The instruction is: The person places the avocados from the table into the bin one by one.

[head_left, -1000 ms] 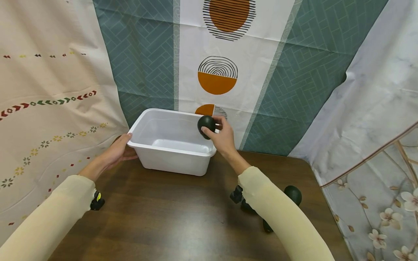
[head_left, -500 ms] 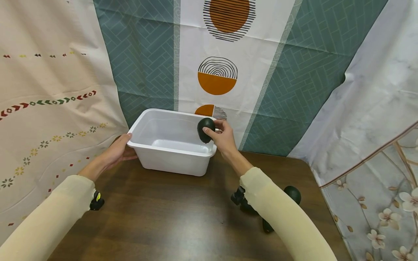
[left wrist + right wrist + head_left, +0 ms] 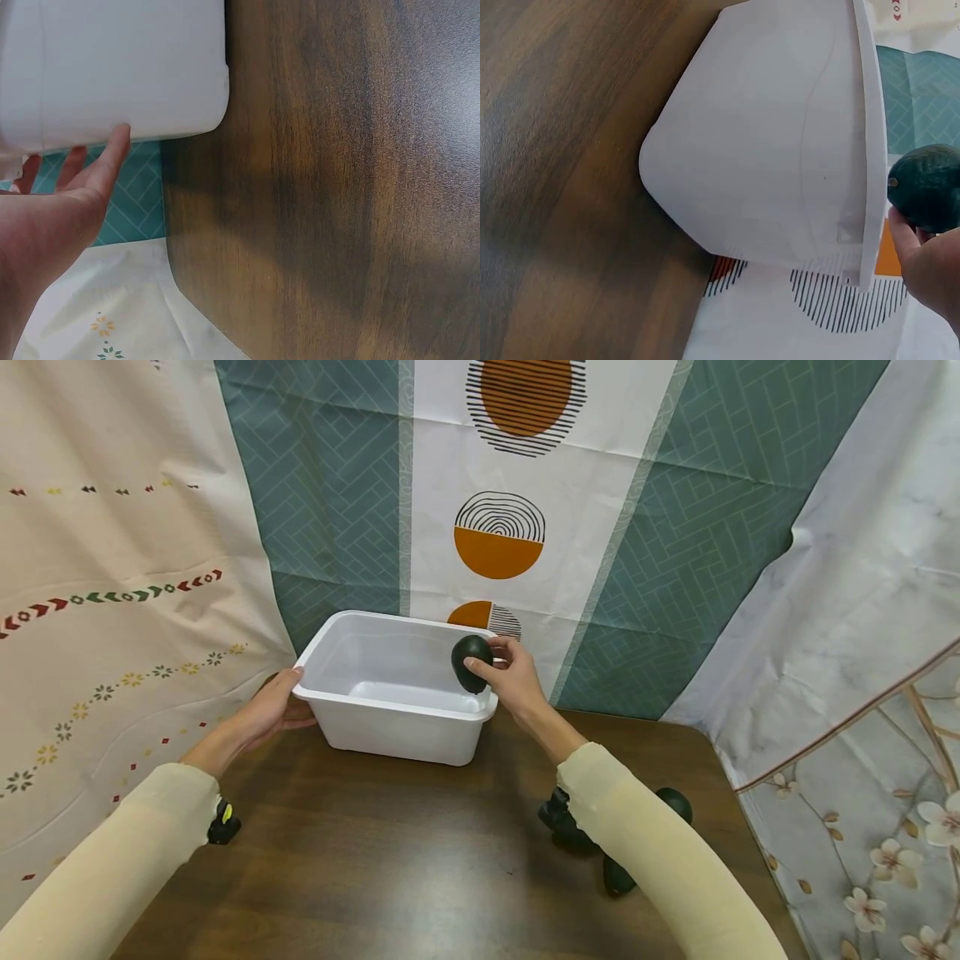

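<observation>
My right hand (image 3: 517, 685) pinches a dark green avocado (image 3: 467, 652) between thumb and fingers, over the right end of a white plastic tub (image 3: 397, 731). In the right wrist view the avocado (image 3: 928, 180) shows its stem end, just beyond the tub's rim (image 3: 874, 150). At the tub's left end, my left hand (image 3: 266, 706) holds the rim, thumb on top and fingers below it. From the left wrist, the fingers (image 3: 112, 154) of that hand lie against the tub's outer wall (image 3: 135, 67). The tub's visible inside is bare white.
More avocados lie on the brown wooden table (image 3: 360, 852) at the right, one avocado (image 3: 675, 803) behind my right sleeve and another avocado (image 3: 618, 877) in front, partly hidden by it. Patterned cloths (image 3: 330, 485) hang close behind the tub and along both sides.
My right hand has lowered the avocado slightly towards the tub's opening and tilted it more upright. The left hand and the tub have stayed in place.
</observation>
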Motion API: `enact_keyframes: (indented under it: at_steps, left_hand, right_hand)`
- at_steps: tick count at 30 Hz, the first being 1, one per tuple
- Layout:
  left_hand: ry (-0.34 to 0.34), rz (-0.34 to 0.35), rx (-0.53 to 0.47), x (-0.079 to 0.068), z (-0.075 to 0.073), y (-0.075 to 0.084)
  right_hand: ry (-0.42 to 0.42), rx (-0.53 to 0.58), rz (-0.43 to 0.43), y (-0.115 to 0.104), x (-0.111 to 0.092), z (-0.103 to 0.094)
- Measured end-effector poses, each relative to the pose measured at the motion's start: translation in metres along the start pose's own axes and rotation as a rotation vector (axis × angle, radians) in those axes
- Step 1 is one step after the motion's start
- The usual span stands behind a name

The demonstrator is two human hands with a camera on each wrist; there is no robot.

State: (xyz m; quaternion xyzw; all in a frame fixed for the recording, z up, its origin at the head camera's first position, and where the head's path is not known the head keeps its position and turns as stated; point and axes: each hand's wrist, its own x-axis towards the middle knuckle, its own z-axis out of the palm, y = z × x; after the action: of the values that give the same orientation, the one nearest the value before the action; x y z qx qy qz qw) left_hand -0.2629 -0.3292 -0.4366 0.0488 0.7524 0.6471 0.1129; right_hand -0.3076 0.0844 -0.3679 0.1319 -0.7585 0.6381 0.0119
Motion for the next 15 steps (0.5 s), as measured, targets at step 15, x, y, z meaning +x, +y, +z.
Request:
enact_keyframes:
  at_steps: [15]
  left_hand:
    - [0.003,-0.005,-0.005,-0.0011,0.002,0.0013]
  right_hand:
    - [0.004,0.011,0.026,-0.0014,-0.0025,-0.0056]
